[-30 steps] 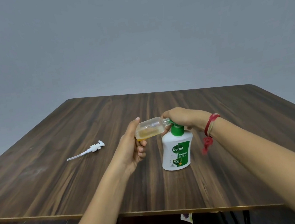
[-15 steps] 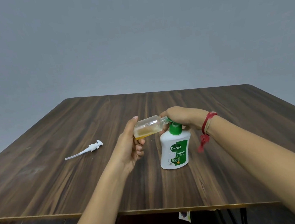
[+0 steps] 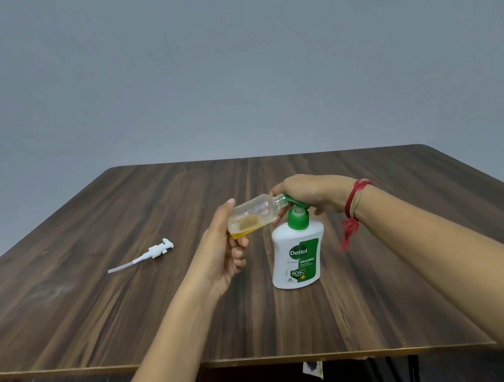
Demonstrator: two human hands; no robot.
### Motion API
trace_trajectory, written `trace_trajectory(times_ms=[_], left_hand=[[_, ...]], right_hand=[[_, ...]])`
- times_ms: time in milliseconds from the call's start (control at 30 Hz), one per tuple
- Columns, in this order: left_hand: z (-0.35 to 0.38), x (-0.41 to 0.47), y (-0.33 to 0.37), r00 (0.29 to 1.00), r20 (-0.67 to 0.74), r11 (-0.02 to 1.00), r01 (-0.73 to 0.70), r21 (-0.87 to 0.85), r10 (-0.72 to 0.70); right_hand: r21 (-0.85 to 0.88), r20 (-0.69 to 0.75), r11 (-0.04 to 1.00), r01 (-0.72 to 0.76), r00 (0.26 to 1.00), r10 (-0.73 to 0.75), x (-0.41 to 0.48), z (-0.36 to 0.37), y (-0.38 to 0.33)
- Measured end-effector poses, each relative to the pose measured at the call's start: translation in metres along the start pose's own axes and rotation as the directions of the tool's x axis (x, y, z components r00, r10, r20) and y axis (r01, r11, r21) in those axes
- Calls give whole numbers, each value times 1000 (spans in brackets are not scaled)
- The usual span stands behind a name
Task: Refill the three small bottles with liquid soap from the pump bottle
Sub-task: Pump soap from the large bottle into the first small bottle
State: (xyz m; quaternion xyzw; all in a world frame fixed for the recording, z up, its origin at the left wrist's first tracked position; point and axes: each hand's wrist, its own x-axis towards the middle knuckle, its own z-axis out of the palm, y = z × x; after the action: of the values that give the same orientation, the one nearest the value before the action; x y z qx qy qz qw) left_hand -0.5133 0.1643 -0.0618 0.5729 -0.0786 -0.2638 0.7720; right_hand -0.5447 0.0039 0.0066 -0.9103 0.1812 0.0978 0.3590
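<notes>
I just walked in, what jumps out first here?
Mid-table, a left hand holds a small clear bottle on its side, its neck at the green spout of a white pump bottle. The right hand, red thread at the wrist, grips that pump. A loose white pump lies on the table to the left.

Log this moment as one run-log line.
left hand: holds small bottle tilted | right hand: grips pump bottle top | white pump: on table

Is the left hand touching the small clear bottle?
Touching. The head view shows the left hand gripping the small clear bottle at its base.
</notes>
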Motion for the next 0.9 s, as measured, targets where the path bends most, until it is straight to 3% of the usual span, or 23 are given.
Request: trace_trajectory(times_ms=[133,267,433,600,900], left_hand=[[0,1,-2,1000,-10,1000,3,-3,-3],[1,-1,-3,1000,-1,1000,4,0,-4],[1,0,-4,1000,-5,1000,4,-7,-4],[2,1,-5,1000,4,1000,12,-5,-12],[0,0,-5,1000,5,1000,25,8,-25]], right_hand=[[73,0,997,7,1000,-7,0,6,5],[7,2,1000,-1,1000,1,1,0,2],[99,5,995,-10,1000,9,7,3,6],[-15,20,1000,12,1000,-12,3,-1,-1],[-19,0,1000,23,1000,-23,5,-1,2]])
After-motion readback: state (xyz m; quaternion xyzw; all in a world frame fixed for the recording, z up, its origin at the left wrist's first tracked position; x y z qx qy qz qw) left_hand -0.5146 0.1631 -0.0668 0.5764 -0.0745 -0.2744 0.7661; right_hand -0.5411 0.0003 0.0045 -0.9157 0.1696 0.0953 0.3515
